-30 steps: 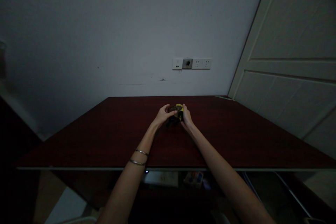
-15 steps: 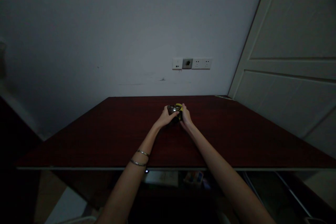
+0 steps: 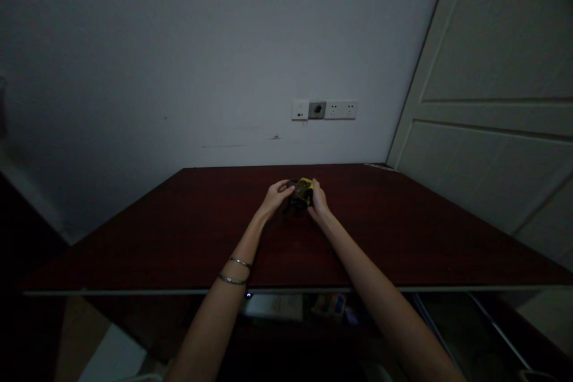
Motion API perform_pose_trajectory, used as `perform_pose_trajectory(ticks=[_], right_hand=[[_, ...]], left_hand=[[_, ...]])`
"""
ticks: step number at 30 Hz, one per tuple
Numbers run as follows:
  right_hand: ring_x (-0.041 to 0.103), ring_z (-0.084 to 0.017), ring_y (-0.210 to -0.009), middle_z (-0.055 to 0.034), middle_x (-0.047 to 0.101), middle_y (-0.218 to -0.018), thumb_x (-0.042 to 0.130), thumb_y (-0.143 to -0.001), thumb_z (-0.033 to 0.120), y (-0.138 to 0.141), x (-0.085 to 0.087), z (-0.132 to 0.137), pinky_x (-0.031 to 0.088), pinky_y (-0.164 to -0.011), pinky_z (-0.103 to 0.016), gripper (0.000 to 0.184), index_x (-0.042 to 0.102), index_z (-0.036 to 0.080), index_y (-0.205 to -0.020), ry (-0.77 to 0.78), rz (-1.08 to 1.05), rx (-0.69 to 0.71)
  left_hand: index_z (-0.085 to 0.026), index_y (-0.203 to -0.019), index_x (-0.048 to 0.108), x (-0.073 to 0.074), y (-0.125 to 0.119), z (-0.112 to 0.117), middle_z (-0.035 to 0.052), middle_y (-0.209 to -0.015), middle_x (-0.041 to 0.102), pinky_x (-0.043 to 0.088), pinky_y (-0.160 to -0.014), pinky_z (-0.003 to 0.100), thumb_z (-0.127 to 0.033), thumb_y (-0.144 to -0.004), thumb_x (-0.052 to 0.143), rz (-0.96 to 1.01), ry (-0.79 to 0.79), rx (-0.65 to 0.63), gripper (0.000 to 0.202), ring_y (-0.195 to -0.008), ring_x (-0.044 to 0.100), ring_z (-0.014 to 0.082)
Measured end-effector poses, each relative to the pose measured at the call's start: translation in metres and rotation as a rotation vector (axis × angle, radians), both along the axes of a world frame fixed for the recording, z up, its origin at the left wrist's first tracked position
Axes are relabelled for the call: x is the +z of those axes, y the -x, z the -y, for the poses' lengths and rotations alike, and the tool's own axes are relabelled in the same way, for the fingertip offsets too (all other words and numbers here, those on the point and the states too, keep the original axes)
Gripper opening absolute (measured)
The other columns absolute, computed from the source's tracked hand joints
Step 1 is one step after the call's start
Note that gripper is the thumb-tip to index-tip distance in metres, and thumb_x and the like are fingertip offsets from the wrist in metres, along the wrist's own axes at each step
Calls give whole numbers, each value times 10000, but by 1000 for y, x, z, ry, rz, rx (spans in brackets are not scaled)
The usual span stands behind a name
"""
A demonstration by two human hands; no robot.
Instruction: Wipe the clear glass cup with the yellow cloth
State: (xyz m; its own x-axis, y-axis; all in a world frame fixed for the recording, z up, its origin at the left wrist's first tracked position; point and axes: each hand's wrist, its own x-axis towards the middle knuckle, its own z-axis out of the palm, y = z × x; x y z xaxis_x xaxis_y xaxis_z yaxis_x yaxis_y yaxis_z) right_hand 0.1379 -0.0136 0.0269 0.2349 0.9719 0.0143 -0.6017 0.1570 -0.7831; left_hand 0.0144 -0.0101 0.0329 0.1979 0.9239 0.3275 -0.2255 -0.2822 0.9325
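Over the dark red tabletop (image 3: 188, 227), both hands hold one small yellow-and-black object (image 3: 302, 192) with a shiny, see-through-looking brownish part. Its kind is too dark and small to make out. My left hand (image 3: 274, 197) grips its left side, thumb on top near the shiny part and fingers behind. Against the yellow edge on the right, my right hand (image 3: 319, 199) is closed around that side, with some fingers hidden behind the object. Two metal bangles (image 3: 233, 279) circle my left forearm.
A pale wall with a row of sockets (image 3: 341, 110) rises behind the table. To the right stands a white panelled door (image 3: 487, 83). Below the table's front edge, a whitish flat item (image 3: 274, 307) and a colourful packet (image 3: 330, 304) lie in shadow.
My left thumb has drawn back leftward over the object, baring more of its shiny part. The object has turned slightly, and its glare has faded. My right hand stays on its right side.
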Motion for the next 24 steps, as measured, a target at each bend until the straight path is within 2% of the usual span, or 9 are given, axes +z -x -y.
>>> perform_pose_trajectory(ticks=[4, 10, 16, 21, 24], right_hand=[[601, -146, -613, -2, 668, -651, 450, -754, 398, 2, -2, -2, 465, -600, -247, 287, 633, 177, -747, -37, 30, 11], [603, -152, -640, -3, 666, -683, 448, -739, 434, 4, -6, -5, 459, -621, -257, 317, 628, 177, -774, -36, 109, -26], [603, -142, -677, 5, 669, -727, 447, -721, 421, 4, -7, -8, 449, -642, -241, 316, 633, 179, -804, -85, 125, -76], [586, -135, -640, 9, 652, -697, 462, -712, 430, 4, -8, -9, 439, -609, -232, 316, 631, 176, -799, -88, 111, -68], [575, -129, -632, 7, 646, -689, 471, -704, 425, 5, -8, -9, 430, -606, -223, 307, 633, 174, -777, -91, 120, -117]], left_hand=[[-105, -1004, 570, 2, 2, 2, 111, -994, 620, 397, -889, 369, -248, -583, 727, -13, 0, 76, 471, -956, 557, 202], [-100, -1101, 514, 1, 2, 2, 99, -990, 607, 417, -857, 343, -221, -551, 751, -39, -10, 75, 611, -891, 564, 169], [-97, -988, 556, 3, 1, 5, 96, -946, 598, 421, -820, 333, -276, -585, 727, -137, -99, 43, 473, -833, 552, 162], [-119, -1034, 444, -1, -2, 5, 90, -959, 574, 423, -824, 333, -267, -578, 736, -67, -39, 36, 561, -859, 555, 153], [-127, -1038, 401, -7, -5, 2, 89, -945, 567, 431, -813, 344, -270, -580, 736, -75, -40, 37, 585, -850, 558, 154]])
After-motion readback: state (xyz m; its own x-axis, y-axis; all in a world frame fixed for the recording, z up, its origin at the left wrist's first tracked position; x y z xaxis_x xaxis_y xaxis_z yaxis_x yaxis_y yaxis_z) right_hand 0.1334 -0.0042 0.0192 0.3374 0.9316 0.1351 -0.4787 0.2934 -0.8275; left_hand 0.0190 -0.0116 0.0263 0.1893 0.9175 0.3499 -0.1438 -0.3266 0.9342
